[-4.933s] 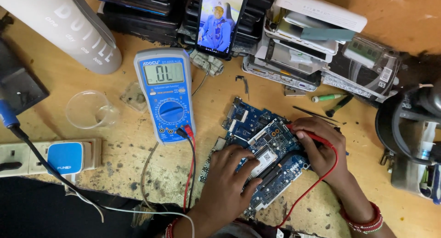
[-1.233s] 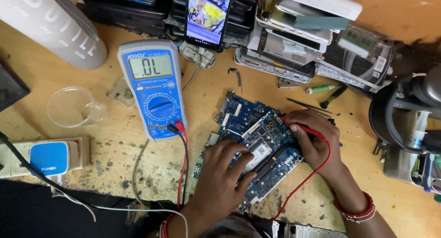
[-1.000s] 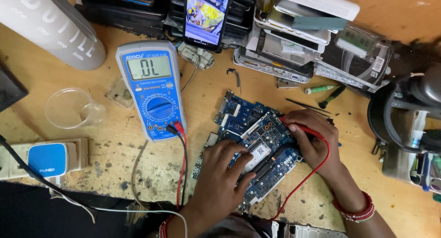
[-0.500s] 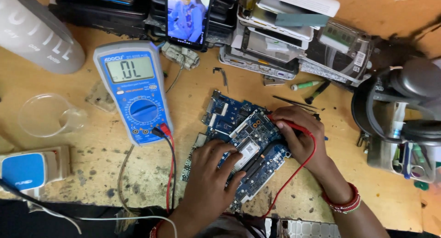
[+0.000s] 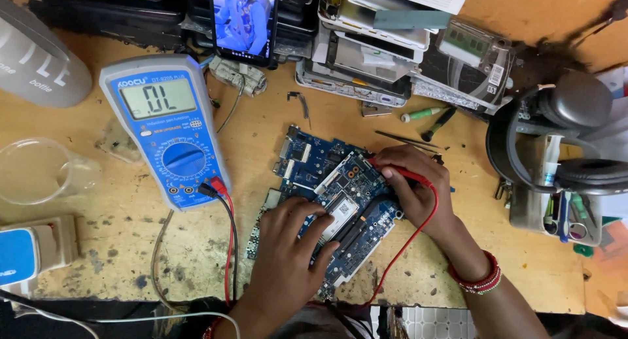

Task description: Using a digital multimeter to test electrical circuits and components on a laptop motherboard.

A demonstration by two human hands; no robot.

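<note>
The person is probing a blue laptop circuit board [image 5: 340, 202] that is lying flat near the middle of the wooden bench [image 5: 261, 136], a little toward the near edge. The left hand [image 5: 288, 254] is resting on the board's near end with its fingers [image 5: 314, 224] spread and pressing down, steadying it and grasping nothing. The right hand [image 5: 415, 192] is pinching the red test probe [image 5: 409, 175] between thumb and fingertips, with the tip bearing on the board's upper right area; the exact contact point is hidden by the fingers. The red lead [image 5: 405, 247] is looping below the board and, with a black lead [image 5: 232, 247], is running to the jacks of the blue digital multimeter [image 5: 167, 130] lying to the left of the board with its display lit. The black probe is not visible. The step in hand appears to be a point measurement; the next move would probably call for holding the tip steady while the display is being checked, then shifting it to a neighbouring point without slipping. A grey cylindrical bottle [image 5: 36, 61] with white lettering is lying at the far left corner, a clear plastic cup [image 5: 39, 172] is sitting below it, and a white and blue box [image 5: 29, 254] is sitting at the left edge. A phone [image 5: 243, 22] with a lit screen is standing at the far edge beside stacked drive casings [image 5: 392, 51] bearing white labels.
</note>
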